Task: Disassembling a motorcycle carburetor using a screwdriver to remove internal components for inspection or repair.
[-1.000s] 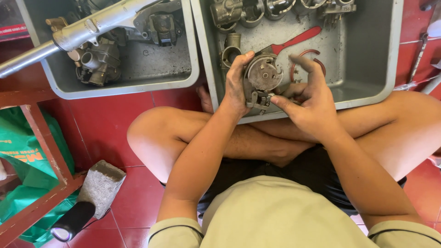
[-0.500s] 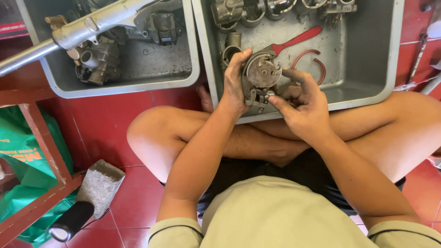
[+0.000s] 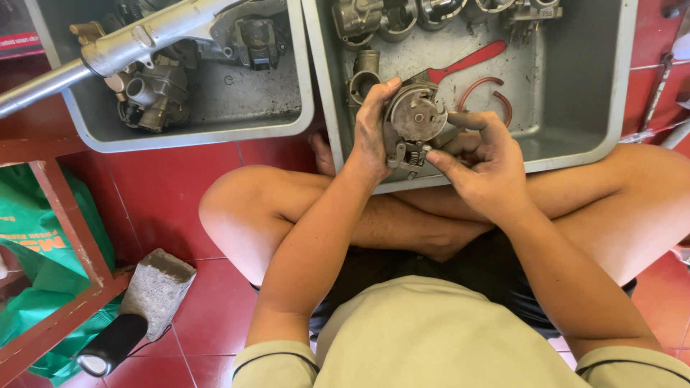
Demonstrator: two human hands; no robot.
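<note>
Carburetor (image 3: 413,122) held over the right tray (image 3: 618,108) rim | left hand (image 3: 370,133) wraps its side | right hand (image 3: 489,162) pinches its lower fitting | keep your left grip firm, turn gently.

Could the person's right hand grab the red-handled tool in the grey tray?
Probably yes. The red-handled tool lies uncovered on the floor of the grey metal tray, just beyond the right hand. But that hand is busy on the round metal engine part, which it would have to let go.
</note>
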